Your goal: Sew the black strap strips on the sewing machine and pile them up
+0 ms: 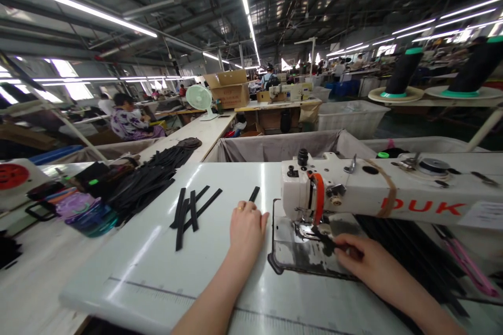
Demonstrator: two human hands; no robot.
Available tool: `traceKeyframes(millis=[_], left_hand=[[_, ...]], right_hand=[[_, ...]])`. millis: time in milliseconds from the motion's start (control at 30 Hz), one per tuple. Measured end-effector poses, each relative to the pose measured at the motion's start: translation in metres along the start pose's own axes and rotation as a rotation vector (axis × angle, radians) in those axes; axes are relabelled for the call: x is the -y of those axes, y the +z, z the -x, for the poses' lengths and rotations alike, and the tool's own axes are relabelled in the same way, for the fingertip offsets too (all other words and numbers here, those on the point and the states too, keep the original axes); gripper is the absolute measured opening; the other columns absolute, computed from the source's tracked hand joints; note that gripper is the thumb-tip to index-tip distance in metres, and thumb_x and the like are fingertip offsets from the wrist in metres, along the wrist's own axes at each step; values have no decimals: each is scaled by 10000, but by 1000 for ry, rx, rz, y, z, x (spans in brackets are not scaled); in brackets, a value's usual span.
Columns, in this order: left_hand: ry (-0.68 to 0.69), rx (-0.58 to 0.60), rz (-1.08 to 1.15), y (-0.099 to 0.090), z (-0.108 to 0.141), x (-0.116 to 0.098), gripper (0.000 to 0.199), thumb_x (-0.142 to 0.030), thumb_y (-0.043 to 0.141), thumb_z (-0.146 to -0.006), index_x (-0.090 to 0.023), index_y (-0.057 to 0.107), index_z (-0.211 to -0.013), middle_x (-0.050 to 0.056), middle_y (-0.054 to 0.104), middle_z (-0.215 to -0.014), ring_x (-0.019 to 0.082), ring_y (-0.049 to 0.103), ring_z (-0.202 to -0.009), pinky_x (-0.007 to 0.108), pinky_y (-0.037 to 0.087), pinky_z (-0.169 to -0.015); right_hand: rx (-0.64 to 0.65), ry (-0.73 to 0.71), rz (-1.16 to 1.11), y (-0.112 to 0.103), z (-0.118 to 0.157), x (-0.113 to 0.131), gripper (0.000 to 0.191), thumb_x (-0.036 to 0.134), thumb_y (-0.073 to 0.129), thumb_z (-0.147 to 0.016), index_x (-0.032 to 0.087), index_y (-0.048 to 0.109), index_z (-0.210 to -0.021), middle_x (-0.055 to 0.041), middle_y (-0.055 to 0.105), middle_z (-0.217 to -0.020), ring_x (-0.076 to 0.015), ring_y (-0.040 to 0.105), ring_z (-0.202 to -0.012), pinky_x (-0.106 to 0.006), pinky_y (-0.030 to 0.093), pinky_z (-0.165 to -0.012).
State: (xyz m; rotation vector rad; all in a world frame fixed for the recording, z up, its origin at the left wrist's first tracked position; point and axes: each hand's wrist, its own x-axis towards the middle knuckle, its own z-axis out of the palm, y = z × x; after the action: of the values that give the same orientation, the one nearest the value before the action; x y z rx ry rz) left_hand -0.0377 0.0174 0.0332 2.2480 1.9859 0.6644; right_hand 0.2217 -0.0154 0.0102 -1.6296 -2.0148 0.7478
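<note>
Left hand [247,227] lies palm-down on the pale tabletop [149,267], with a short black strip [255,193] projecting beyond its fingers; whether it grips or merely presses that strip cannot be told. Right hand [356,251] has thumb and fingertips pinched on a dark piece [327,244] that runs to the presser foot [308,232] of the white sewing machine [346,183]. Loose strips [193,210] lie crossed left of the left hand, a larger heap [151,178] beyond them, and pink-handled scissors [466,261] right of the right hand.
</note>
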Motion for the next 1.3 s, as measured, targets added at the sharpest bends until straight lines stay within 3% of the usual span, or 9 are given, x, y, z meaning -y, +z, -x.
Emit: traceKeyframes(millis=[100,200,300,433,533,700,867,967,1300], left_hand=[[-2,343,621,10,8,-16,309,-413,528,-886,-144,678,-857,48,648,-728,187,607,-689,314,482,-642],[-162,678,1043,22,13,-27,373,-499,634,-763,-141,631,-868,-29,564,-539,118,515,-458,232,408,-464],[-269,650,1168,27,11,-23,371,-494,693,-690,-146,581,-752,-59,505,-490,71,439,-412,192,346,-435],[-291,600,1232,30,8,-16,268,-364,688,-711,-142,582,-816,-66,496,-556,59,426,-431,182,311,-432],[-216,498,1068,34,11,-20,170,-164,561,-785,-158,572,-955,-46,534,-635,96,493,-511,214,395,-502],[56,151,361,35,19,-25,158,-76,573,-794,-168,612,-917,64,597,-979,210,555,-926,354,459,-856],[210,191,115,34,19,-26,141,-128,545,-883,-195,653,-945,57,594,-1035,214,541,-952,345,472,-859],[198,157,38,37,15,-25,253,-119,581,-867,-201,595,-1106,58,568,-1099,222,522,-983,357,471,-859],[279,205,-138,37,11,-26,176,-213,562,-911,-222,624,-1076,47,610,-1065,246,533,-988,366,472,-795]], right_hand=[[232,-24,-257,6,6,22,288,421,530,-833,174,670,-881,-30,663,-752,-190,604,-685,-262,448,-593],[332,-93,-346,15,9,36,296,411,520,-880,172,679,-954,-42,681,-835,-193,622,-747,-270,480,-652],[170,-233,-261,21,8,35,340,342,381,-975,206,647,-1139,-65,685,-976,-206,628,-963,-321,495,-840],[-13,-677,78,29,8,18,378,163,387,-956,268,580,-1263,-74,609,-1240,-175,540,-1178,-319,450,-973],[-186,-862,360,41,12,11,476,33,368,-880,209,570,-1273,-88,613,-1247,-176,549,-1167,-299,482,-939],[-420,-847,643,65,16,17,487,-26,390,-752,85,610,-1172,-133,671,-1139,-207,623,-1038,-307,529,-857],[-471,-830,736,74,16,24,476,-34,374,-732,44,615,-1136,-164,668,-1140,-230,631,-1038,-315,541,-826],[-454,-840,764,74,15,25,494,-43,361,-720,29,609,-1140,-177,661,-1151,-237,623,-1056,-327,536,-850],[-481,-809,726,78,13,29,448,-30,365,-733,15,616,-1101,-189,678,-1093,-253,641,-1008,-334,544,-812]])
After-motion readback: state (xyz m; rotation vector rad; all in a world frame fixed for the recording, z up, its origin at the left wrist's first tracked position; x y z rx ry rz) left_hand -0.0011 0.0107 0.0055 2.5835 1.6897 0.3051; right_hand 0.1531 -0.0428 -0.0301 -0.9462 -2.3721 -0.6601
